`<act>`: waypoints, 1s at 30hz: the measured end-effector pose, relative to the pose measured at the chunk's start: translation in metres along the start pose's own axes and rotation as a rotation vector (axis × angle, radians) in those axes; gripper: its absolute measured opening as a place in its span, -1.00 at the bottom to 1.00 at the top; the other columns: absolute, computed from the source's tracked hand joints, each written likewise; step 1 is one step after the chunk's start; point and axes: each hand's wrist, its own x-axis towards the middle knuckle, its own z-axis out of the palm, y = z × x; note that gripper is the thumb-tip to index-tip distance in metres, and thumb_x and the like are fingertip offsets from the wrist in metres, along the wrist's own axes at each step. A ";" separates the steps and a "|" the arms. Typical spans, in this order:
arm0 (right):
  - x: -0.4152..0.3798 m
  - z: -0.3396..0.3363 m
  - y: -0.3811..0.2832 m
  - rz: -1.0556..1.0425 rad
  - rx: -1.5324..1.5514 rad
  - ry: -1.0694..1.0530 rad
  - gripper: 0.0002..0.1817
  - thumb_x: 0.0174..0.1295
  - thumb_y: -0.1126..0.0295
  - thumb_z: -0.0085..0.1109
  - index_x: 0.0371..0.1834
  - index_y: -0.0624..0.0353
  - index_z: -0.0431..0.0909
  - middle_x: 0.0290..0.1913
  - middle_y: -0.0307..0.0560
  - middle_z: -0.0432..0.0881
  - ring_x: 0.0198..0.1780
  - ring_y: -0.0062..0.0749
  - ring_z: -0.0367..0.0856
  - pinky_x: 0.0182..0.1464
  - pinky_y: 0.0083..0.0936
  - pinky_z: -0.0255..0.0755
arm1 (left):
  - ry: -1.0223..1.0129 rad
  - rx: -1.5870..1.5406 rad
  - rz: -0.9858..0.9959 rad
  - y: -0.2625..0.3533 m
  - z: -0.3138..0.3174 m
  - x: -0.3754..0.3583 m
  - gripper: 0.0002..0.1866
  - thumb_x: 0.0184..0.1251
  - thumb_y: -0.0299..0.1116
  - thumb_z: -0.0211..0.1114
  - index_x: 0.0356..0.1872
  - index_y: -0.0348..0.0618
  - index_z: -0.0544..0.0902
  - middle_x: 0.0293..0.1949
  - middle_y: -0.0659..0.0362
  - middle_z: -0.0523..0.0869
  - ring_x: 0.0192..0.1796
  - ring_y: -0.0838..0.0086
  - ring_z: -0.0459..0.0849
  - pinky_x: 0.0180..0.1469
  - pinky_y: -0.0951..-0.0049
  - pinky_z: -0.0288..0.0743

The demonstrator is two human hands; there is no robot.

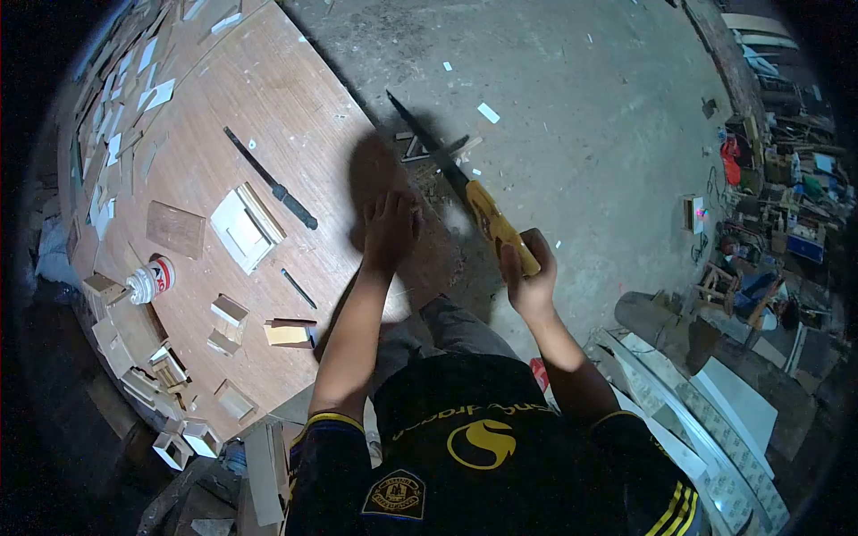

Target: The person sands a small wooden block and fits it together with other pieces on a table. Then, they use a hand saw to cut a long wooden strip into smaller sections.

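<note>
My right hand (pixel 529 268) is wrapped round the yellow handle of a hand saw (pixel 487 214). The saw's dark blade points up and to the left, above the floor beyond the table edge. Near the right edge of the wooden table (pixel 277 98) is my left hand (pixel 391 228), its fingers curled; whether anything is under them is hidden. On the table to its left lie a long dark tool with a black handle (pixel 293 205), a white and wooden panel piece (pixel 243 228) and a thin dark stick (pixel 298 288).
A brown block (pixel 175 230), a white bottle (pixel 152 280) and several small wooden boxes (pixel 201 438) stand on the table's left and near parts. Scraps lie on the concrete floor (pixel 599 134). Boards (pixel 733 406) lean at lower right, with clutter beyond.
</note>
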 end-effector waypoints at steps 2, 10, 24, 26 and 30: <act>-0.001 0.005 -0.011 -0.083 0.002 0.023 -0.80 0.38 0.38 0.12 -0.37 0.24 0.42 -0.53 -0.20 0.42 -0.48 -0.59 0.38 -0.45 -0.55 0.26 | 0.034 0.013 0.032 -0.003 0.002 0.002 -0.77 0.33 -0.27 0.18 -0.05 -0.08 0.54 -0.09 0.01 0.58 0.03 0.05 0.55 0.10 -0.08 0.32; 0.002 0.012 -0.003 -0.058 -0.078 -0.017 -0.80 0.36 0.37 0.15 -0.33 0.30 0.48 -0.50 -0.13 0.44 -0.46 -0.54 0.38 -0.41 -0.52 0.29 | 0.131 0.112 0.126 0.000 0.017 0.015 -0.79 0.35 -0.28 0.16 -0.08 -0.11 0.53 -0.09 0.00 0.58 0.01 0.06 0.55 0.08 -0.01 0.35; 0.010 -0.002 -0.002 -0.033 0.059 -0.110 -0.79 0.32 0.34 0.22 -0.32 0.27 0.50 -0.51 -0.16 0.43 -0.49 -0.54 0.35 -0.42 -0.52 0.28 | 0.019 0.055 -0.021 0.012 0.000 0.012 -0.80 0.28 -0.35 0.23 -0.10 -0.11 0.56 -0.12 0.05 0.59 -0.06 0.13 0.54 0.03 0.11 0.29; 0.013 -0.005 -0.003 -0.076 0.001 -0.097 -0.80 0.32 0.35 0.20 -0.33 0.28 0.49 -0.51 -0.16 0.43 -0.46 -0.54 0.36 -0.41 -0.52 0.28 | 0.048 0.003 0.007 0.008 0.001 0.015 -0.80 0.27 -0.38 0.23 -0.10 -0.11 0.56 -0.12 0.04 0.58 -0.07 0.12 0.54 0.02 0.11 0.29; 0.016 -0.009 0.000 -0.078 -0.035 -0.094 -0.78 0.34 0.33 0.20 -0.33 0.27 0.48 -0.51 -0.15 0.40 -0.46 -0.53 0.35 -0.41 -0.52 0.26 | 0.022 -0.020 0.002 0.008 0.002 0.016 -0.79 0.24 -0.44 0.22 -0.10 -0.13 0.56 -0.13 0.02 0.59 -0.07 0.08 0.54 0.01 0.08 0.28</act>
